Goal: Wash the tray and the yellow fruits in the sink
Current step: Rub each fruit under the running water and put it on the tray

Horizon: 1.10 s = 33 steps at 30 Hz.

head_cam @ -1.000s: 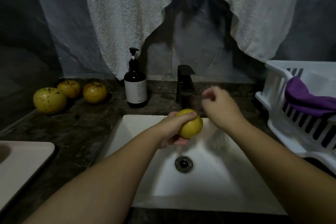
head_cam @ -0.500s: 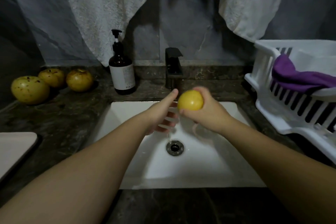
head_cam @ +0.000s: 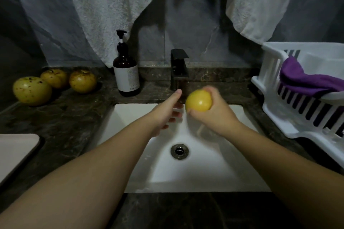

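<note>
At the far left edge of the frame, a pale tray [head_cam: 16, 151] lies on the dark stone tabletop [head_cam: 70, 124]. Above it, in the middle left, three speckled yellow fruits [head_cam: 32, 90] sit together near the wall, apparently not yet rinsed. Right of them stands a brown pump bottle [head_cam: 126, 74], and a black faucet [head_cam: 179, 69] rises behind the white sink [head_cam: 204, 169], which fills the centre of the frame with its drain [head_cam: 179, 151] in the middle. The left hand [head_cam: 168, 110] reaches over the basin below the spout with fingers straight and spread, holding nothing. Just right of it, the right hand [head_cam: 216, 112] curls its fingers around a smooth yellow fruit [head_cam: 199, 100], raised above the sink close to the spout. Whether water is running cannot be told. To wash this fruit well, it is probably best to keep it low under the spout, turn it so every side is rubbed, and grip firmly, since wet skin may slip. At the right edge, a white dish rack [head_cam: 275, 87] holds a purple cloth [head_cam: 305, 82].
</note>
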Motion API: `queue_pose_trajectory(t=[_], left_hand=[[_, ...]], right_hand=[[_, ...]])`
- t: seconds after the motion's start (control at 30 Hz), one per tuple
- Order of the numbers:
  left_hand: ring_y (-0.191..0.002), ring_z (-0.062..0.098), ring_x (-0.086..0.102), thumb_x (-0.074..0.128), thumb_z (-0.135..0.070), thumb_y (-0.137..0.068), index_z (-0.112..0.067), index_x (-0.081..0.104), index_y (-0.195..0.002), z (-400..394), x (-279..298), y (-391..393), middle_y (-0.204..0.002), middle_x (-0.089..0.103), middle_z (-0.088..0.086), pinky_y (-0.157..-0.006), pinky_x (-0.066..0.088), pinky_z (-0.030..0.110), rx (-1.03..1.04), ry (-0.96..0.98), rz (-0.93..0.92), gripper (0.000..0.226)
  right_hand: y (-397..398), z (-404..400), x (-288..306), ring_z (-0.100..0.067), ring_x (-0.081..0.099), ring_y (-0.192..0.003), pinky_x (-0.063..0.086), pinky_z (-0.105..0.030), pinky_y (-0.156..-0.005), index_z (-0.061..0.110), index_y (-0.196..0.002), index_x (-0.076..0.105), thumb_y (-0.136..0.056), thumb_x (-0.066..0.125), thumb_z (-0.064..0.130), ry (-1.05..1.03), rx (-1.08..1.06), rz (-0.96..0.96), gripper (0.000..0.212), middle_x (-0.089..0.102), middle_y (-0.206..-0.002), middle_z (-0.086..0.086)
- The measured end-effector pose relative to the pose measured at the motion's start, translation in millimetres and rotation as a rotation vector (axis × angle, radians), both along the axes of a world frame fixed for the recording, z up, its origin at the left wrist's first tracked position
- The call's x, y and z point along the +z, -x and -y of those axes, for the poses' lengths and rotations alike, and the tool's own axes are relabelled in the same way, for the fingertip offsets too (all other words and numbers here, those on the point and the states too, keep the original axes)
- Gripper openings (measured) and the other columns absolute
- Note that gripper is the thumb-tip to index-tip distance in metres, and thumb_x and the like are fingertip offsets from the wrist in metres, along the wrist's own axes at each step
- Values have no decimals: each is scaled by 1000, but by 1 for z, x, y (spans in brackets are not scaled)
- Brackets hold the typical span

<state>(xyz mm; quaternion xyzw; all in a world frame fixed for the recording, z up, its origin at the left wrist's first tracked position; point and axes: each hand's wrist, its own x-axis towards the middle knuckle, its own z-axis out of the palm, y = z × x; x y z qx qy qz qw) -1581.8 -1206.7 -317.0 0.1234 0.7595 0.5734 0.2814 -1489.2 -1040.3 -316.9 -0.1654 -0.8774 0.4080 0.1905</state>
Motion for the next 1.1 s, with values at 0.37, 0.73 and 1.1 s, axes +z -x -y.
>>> queue_pose_trajectory(t=[0.37,0.73,1.1], left_hand=[[-72,13,72,79,-63,-79,-28,63,-127,-22,11,-19,-104,70,3,-65,59,32,-186,-177,118,61],[-94,26,72,82,-42,-86,-30,53,-129,-20,36,-45,-122,65,13,-82,62,39,-125,-128,93,53],[-107,22,58,86,-54,-66,-37,47,-142,7,54,-69,-121,53,-3,-88,59,41,-219,623,-620,87]], right_hand=[[-7,5,13,-16,54,-101,51,-36,-84,56,-140,27,-52,81,63,-191,52,164,103,42,-128,3],[-59,-9,70,-19,64,-107,63,-39,-82,39,-158,22,-79,81,12,91,367,267,102,45,-140,1],[-94,0,86,-22,56,-109,42,-27,-75,20,-133,61,-91,71,21,-610,339,866,43,55,-118,-1]])
